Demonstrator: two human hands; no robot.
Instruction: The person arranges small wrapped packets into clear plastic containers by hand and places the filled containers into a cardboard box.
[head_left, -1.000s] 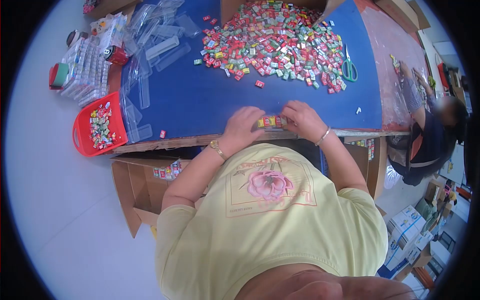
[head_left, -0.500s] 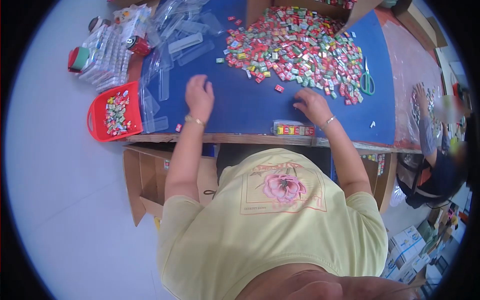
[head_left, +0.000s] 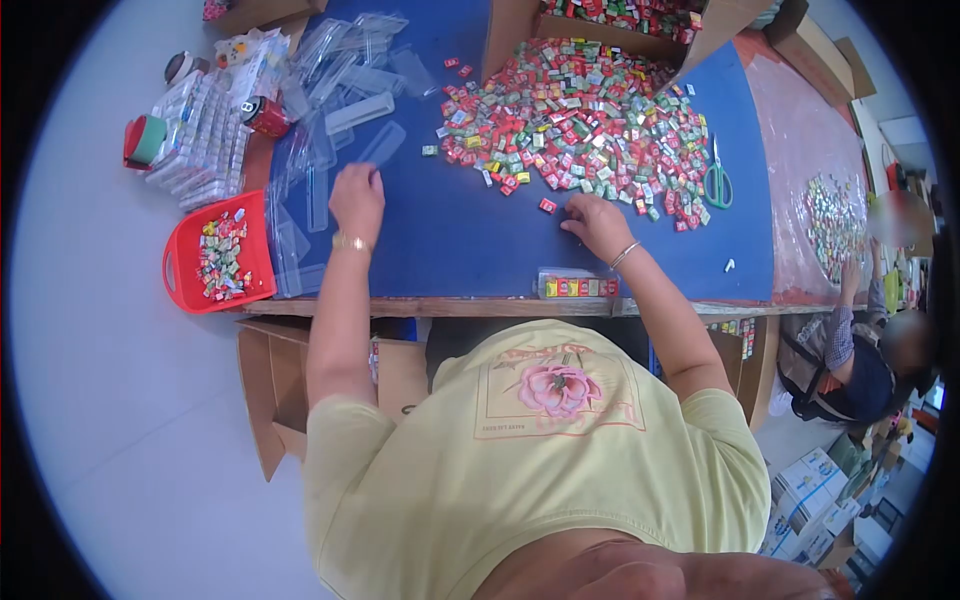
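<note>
My left hand point(head_left: 357, 205) is at the left of the blue table top, its fingers closed on the near end of a clear plastic case point(head_left: 384, 144). My right hand point(head_left: 598, 226) hovers by the near edge of a heap of small colourful packets point(head_left: 585, 125). Its fingers are bent, with the thumb apart, and I see nothing between them. Just left of its fingertips lies a single red packet point(head_left: 547, 205). Below that hand, at the table's front edge, stands a clear case holding a row of packets point(head_left: 578, 288).
Clear plastic cases point(head_left: 330, 60) lie piled at the back left. A red basket point(head_left: 178, 275) holds more packets, beside a drink can point(head_left: 264, 115). Green-handled scissors point(head_left: 717, 187) lie right of the heap. A cardboard box point(head_left: 720, 40) stands behind. Another person point(head_left: 860, 370) works at the right.
My left hand has moved left and reached the clear case, which has turned slightly. My right hand has moved slightly toward the red packet. The view has shifted.
</note>
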